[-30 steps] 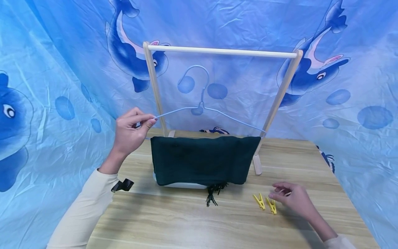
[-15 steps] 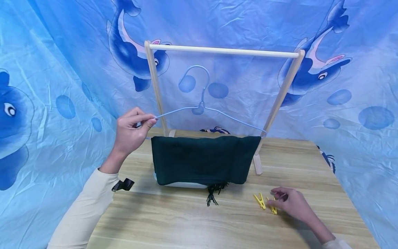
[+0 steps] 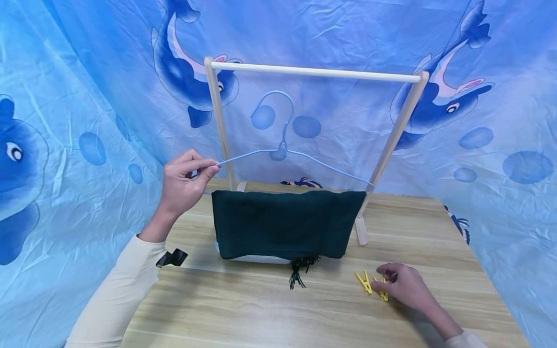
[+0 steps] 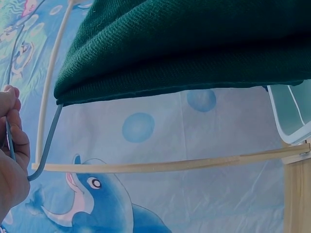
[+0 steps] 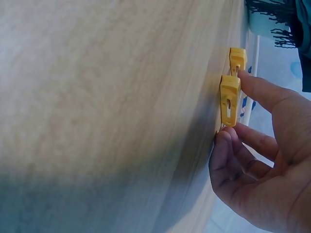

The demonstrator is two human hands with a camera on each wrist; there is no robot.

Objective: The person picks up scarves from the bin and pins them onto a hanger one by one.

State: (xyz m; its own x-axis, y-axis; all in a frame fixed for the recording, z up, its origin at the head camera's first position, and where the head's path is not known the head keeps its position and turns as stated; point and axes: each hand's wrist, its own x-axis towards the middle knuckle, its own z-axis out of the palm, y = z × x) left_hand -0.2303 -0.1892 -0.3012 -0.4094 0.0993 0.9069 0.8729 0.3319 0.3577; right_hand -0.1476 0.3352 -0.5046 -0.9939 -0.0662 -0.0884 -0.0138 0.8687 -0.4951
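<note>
My left hand (image 3: 184, 181) pinches the left shoulder of a pale blue wire hanger (image 3: 256, 152). A dark green fringed scarf (image 3: 287, 222) is draped over the hanger's bottom bar; it fills the top of the left wrist view. At the lower right, two yellow clothespins lie on the table. My right hand (image 3: 404, 287) is at the nearer clothespin (image 5: 230, 101), its thumb on one side and a finger on the other. The second clothespin (image 3: 364, 282) lies just left of it, apart from the hand in the head view.
A wooden rack (image 3: 315, 72) with a white crossbar stands behind the hanger. Partly hidden under the scarf is a pale container (image 3: 261, 259). Everything stands on a wood-grain table (image 3: 243, 309), with a blue dolphin-print cloth (image 3: 339, 34) around it.
My right hand has come down and left onto the nearer clothespin, with the thumb now across it. The left hand, hanger and scarf have stayed in place.
</note>
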